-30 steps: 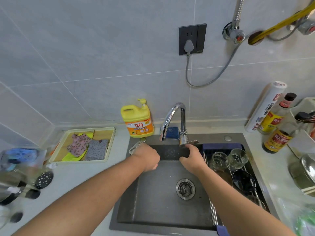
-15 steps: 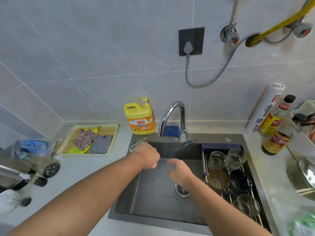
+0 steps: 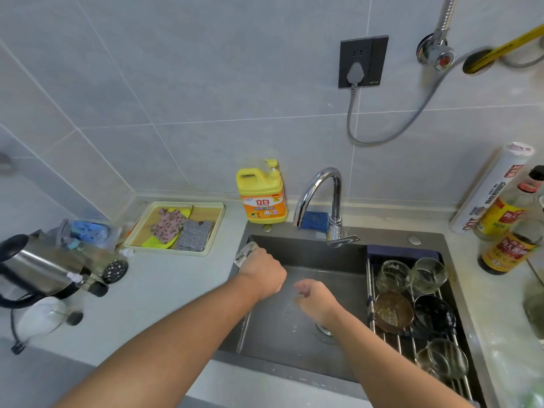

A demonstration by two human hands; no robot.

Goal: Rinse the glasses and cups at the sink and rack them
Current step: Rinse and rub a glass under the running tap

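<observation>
At left rim of sink (image 3: 309, 256) | left hand (image 3: 262, 273) grips glass (image 3: 245, 255) | clear, blurred

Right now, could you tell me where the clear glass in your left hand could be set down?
On the steel rack, bare bars at front left, between the amber cup and the nearest clear glass; its back is crowded. The pale counter between yellow tray and sink is free.

pale grey tiled wall (image 3: 206, 83) fills the upper frame, evenly lit, its grout lines bending into a corner at the left. a dark socket (image 3: 374, 51) sits upper right, a grey cord (image 3: 350, 119) hanging below it. a light countertop (image 3: 164, 290) spans the lower left.
</observation>
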